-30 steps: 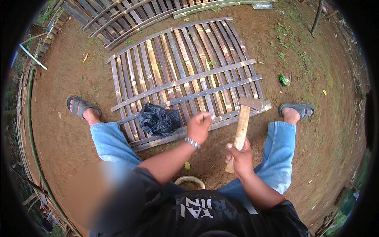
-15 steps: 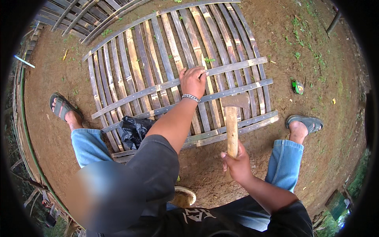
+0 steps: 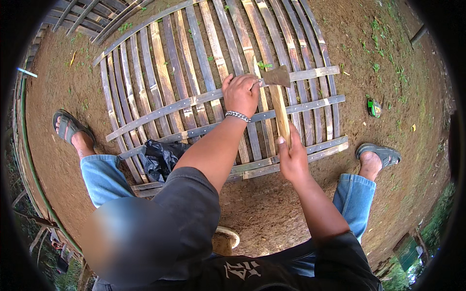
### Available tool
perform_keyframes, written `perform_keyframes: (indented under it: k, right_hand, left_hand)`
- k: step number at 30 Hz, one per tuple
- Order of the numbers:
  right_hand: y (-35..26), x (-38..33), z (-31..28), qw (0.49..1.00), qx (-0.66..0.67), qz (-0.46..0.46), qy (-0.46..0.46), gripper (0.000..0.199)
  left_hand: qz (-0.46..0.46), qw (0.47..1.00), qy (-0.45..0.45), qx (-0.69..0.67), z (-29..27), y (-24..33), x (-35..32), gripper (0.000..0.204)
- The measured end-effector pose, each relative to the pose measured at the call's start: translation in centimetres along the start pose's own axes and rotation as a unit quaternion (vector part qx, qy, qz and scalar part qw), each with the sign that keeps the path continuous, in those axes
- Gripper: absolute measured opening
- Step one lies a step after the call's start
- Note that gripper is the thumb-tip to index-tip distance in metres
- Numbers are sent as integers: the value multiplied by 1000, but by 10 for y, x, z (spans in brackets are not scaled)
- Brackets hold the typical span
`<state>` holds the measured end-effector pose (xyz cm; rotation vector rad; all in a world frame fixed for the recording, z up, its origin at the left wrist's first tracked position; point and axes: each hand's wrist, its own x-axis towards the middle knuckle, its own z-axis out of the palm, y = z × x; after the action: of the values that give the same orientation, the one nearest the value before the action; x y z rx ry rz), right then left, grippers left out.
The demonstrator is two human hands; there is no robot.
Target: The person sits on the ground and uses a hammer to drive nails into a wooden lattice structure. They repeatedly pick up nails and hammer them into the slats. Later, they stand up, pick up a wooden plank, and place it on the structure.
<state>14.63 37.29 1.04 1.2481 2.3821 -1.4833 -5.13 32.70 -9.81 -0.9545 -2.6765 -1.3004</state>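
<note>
My right hand (image 3: 294,157) is wrapped round the lower part of the wooden handle of a hatchet (image 3: 280,109). Its rusty head lies over the long crosspiece (image 3: 318,73) of a slatted bamboo panel (image 3: 233,41), just right of my left fingertips. My left hand (image 3: 240,94), with a chain bracelet at the wrist, rests on that same crosspiece. Its thumb and fingers are pinched together; whatever they hold is too small to make out. A crumpled black plastic bag (image 3: 162,157) sits on the panel's near left part, beside my left forearm.
A green and black tape measure (image 3: 374,107) lies on the bare soil to the right. Another slatted panel (image 3: 80,17) is at the far left. My sandalled feet flank the panel. Near my lap is a pale round container (image 3: 228,237), partly hidden.
My right hand has swung the hatchet forward, and its head has moved up from the middle crosspiece to beside my left fingers. My left hand keeps its place on the crosspiece.
</note>
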Motion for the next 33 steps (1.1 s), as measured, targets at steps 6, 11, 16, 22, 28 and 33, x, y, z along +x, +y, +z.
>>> perform_keyframes:
  k: [6, 11, 16, 22, 28, 33]
  right_hand:
    - [2, 14, 2, 993, -91, -70, 24, 51]
    - [6, 17, -2, 988, -141, -66, 12, 52]
    - [2, 18, 0, 985, -101, -123, 64, 53]
    - [-10, 27, -7, 991, -130, -39, 7, 53]
    - [-5, 27, -6, 982, -116, -134, 68, 53]
    - [-6, 24, -9, 989, -89, -92, 68, 55]
  left_hand:
    - [-1, 1000, 0, -4, -1, 2, 1, 6]
    - [2, 1000, 6, 1, 1, -3, 1, 5]
    - [0, 1000, 17, -9, 2, 1, 0, 6]
    - [-7, 1000, 17, -15, 1, -1, 0, 6]
    - [-16, 1000, 13, -17, 3, 0, 2, 7]
    - [-13, 1000, 9, -15, 0, 0, 3, 6]
